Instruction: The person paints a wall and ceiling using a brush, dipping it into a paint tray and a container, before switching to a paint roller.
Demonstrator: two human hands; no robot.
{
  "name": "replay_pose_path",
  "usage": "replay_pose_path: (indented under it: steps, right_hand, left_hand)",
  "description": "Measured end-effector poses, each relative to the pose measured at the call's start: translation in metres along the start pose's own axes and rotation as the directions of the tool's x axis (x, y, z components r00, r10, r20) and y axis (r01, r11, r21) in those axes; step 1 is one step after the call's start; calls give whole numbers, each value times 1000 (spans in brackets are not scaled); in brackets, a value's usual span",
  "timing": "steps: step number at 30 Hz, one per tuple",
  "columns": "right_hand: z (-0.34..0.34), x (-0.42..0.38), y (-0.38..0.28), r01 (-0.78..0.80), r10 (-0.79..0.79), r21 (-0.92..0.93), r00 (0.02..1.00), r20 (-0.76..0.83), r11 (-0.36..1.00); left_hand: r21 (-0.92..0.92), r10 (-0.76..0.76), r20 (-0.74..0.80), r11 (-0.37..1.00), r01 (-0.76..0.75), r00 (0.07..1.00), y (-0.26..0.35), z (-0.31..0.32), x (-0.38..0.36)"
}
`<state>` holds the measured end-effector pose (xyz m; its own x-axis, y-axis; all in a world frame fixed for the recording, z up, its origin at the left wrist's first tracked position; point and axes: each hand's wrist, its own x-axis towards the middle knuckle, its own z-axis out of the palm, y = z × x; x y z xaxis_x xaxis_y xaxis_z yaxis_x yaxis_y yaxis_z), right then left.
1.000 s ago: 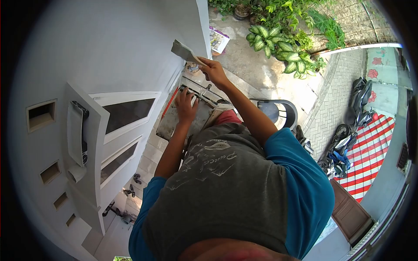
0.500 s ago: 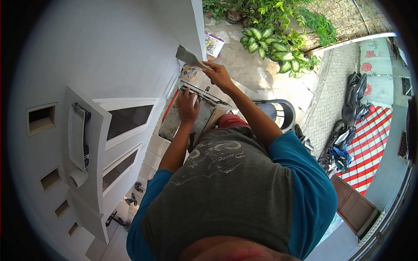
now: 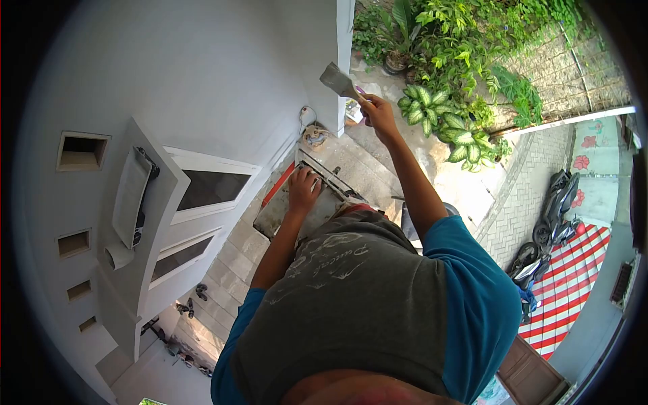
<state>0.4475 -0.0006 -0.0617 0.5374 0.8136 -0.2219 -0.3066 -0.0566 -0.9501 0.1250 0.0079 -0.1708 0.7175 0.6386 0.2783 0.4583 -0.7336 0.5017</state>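
My right hand is closed round the handle of a flat, wide-bladed scraper or brush, held out at arm's length in front of the white wall corner. The tool's grey end points up and to the left. My left hand rests with bent fingers on the edge of a worn grey metal-topped box or table close to my body. Whether those fingers grip the edge is too small to tell. Beside that hand runs a red strip along the top's left side.
A round basket-like item sits by the wall corner. Green plants grow at the upper right. On the paved lane stand motorcycles near a red-and-white striped surface. A white wall with a ledge rises on the left.
My right hand has moved up and away from the table with the tool. The view has shifted, and the round item by the wall shows more fully. My left hand remains at the table's edge.
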Motion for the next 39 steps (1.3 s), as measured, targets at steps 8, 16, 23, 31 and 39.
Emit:
replay_pose_path:
  steps: [8, 16, 23, 31, 39]
  right_hand:
    - [-29, 76, -83, 185, -180, 70, 981, -69, 980]
    - [-32, 81, -85, 144, -148, 133, 989, 21, 981]
    - [-38, 96, -69, 119, -120, 104, 993, 3, 987]
    - [-30, 100, -70, 136, -140, 149, 990, 22, 979]
    - [-28, 106, -58, 79, -92, 200, 994, 55, 977]
  left_hand:
    - [-75, -16, 46, 997, 20, 999, 8, -15, 10]
    - [-169, -92, 44, 981, 98, 995, -1, -11, 8]
    - [-38, -151, -115, 988, 147, 982, -8, -22, 20]
    - [-206, -251, 45, 945, 255, 967, -22, -17, 19]
    - [-183, -308, 51, 932, 313, 950, -16, -17, 22]
